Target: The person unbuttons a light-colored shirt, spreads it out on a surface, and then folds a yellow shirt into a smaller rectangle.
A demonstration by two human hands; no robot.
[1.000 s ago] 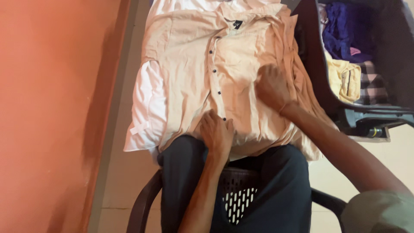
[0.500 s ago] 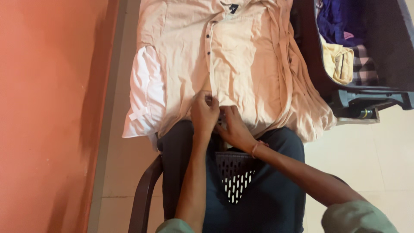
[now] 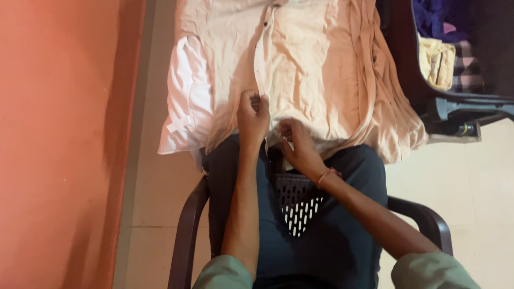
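Note:
A pale peach button-front shirt lies spread flat over a white cloth and over dark blue fabric draped on a chair. My left hand pinches the shirt's button placket near the hem. My right hand, with a thread band at the wrist, grips the hem edge just to the right of it. Both hands meet at the shirt's lower front opening. Dark buttons run up the placket.
A dark plastic chair with a perforated back stands under the dark blue fabric. An orange wall runs along the left. At the top right is an open case holding blue, yellow and checked clothes. Pale floor tiles lie at the right.
My right hand has moved from the shirt's right chest down to the hem beside my left hand. The view has shifted so the shirt sits higher in frame.

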